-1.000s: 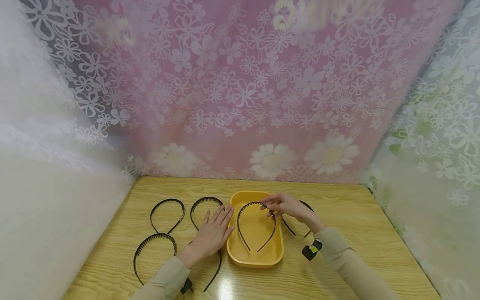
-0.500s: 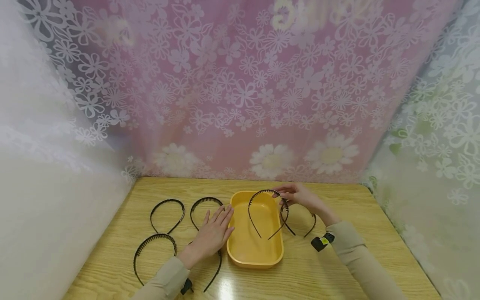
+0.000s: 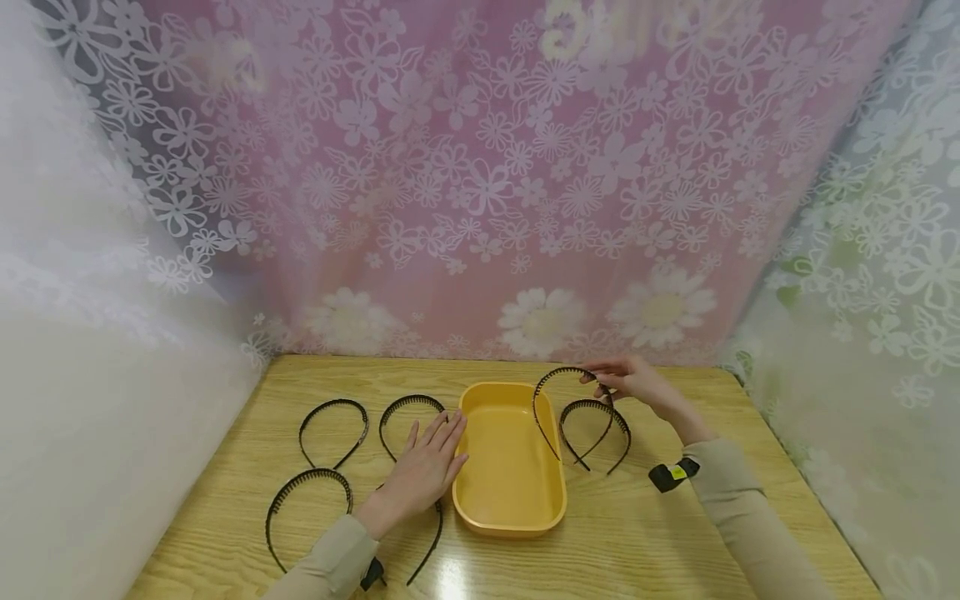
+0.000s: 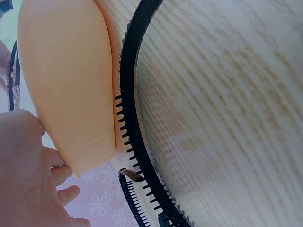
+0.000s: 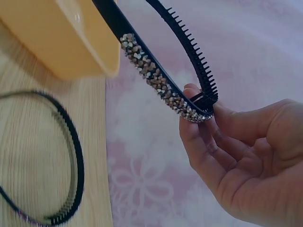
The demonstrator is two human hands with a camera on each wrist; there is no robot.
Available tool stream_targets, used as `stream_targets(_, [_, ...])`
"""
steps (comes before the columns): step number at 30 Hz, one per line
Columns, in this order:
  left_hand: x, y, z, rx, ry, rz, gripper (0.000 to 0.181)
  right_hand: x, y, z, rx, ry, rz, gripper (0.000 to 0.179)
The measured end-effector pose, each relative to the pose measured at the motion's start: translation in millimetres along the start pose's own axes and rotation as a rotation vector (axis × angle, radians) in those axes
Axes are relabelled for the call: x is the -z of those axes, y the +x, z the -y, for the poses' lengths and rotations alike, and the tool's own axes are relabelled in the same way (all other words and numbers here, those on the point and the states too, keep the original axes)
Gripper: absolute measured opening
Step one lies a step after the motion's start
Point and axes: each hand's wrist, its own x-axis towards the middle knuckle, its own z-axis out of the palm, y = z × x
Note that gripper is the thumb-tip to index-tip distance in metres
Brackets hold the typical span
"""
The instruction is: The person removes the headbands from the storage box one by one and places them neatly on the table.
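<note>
My right hand [image 3: 637, 385] pinches a black toothed headband [image 5: 161, 87] between thumb and fingers. Glittery stones run along its outer side in the right wrist view. In the head view this headband is raised at the right rim of the yellow tray [image 3: 510, 528], overlapping another black headband [image 3: 628, 433] that lies on the table. My left hand [image 3: 423, 471] rests with straight fingers against the tray's left rim; in the left wrist view its fingertips touch the tray's side [image 4: 71, 85]. A headband [image 4: 135, 123] lies on the table close under that hand.
Left of the tray several black headbands lie on the wooden table [image 3: 675, 533]: one at the back left [image 3: 302, 429], one at the front left [image 3: 270, 517], others partly hidden by the left hand and arm. A flowered curtain [image 3: 487, 208] hangs behind the table.
My right hand has carried the pinched headband from over the tray rightward and back, to the tray's right rim and over the headband there. The left hand stays on the tray.
</note>
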Motion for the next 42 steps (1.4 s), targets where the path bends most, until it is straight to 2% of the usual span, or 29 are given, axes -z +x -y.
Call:
stream_targets(12, [-6.0,-0.9,3.3,-0.029,-0.014,-0.062,0.058,38,-17.7,-36,-0.029,-0.012,-0.039,0.045])
stream_targets(18, [-0.5,-0.2,0.3,-0.014,-0.017,-0.023,0.058,55,-29.7,-54,-0.065,-0.008,-0.059,0.046])
stream_targets(25, [-4.7,-0.7,3.0,-0.013,-0.016,-0.029,0.059,74,-42.3,-77,-0.107,-0.045,-0.084,0.045])
stream_targets(33, [-4.2,-0.2,2.9,0.002,-0.005,-0.006,0.059,91,-56.0,-97,-0.153,-0.072,-0.148,0.044])
stream_targets(42, [-5.6,-0.6,4.2,-0.028,-0.019,-0.045,0.058,101,-65.2,-120,-0.212,-0.064,-0.162,0.043])
